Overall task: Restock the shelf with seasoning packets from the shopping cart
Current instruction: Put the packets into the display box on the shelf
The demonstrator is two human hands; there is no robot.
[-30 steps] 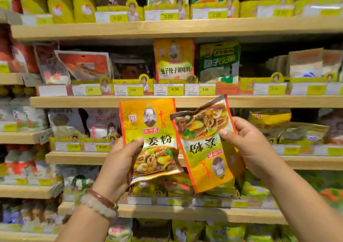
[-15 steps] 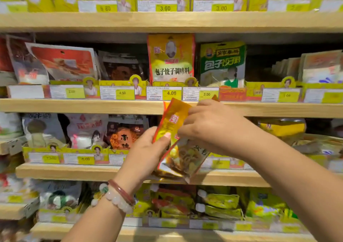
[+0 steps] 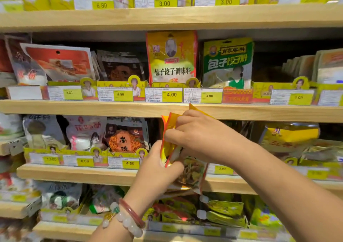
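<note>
Packets: two yellow seasoning packets [image 3: 171,145] bunched edge-on between both hands, in front of the gap on the middle shelf [image 3: 74,175], just right of the orange-print packet [image 3: 126,141].
Left hand: left hand [image 3: 157,169] below the bundle, fingers curled round its lower edge, beaded bracelets [image 3: 128,217] at the wrist.
Right hand: right hand [image 3: 202,139] over the top, fingers bent round the upper half and pinching it.
Slip risk: the packets are glossy and overlap loosely, so one could likely slide free and drop onto the lower stock if either grip loosens while feeding them in.
Snag risk: the upper corner of the bundle sits against the edge of the shelf board above [image 3: 259,113]; pushing straight in could crumple it.
Tag risk: the 4.50 price tag [image 3: 124,163], left of the bundle, stands upright along the shelf lip and the bottom edge could catch on such holders.
Left of gap: orange-print packet and a white packet [image 3: 83,136] stand upright.
Right of gap: a yellow pouch [image 3: 289,136] leans forward, narrowing the slot.
Cart: not visible.
</note>
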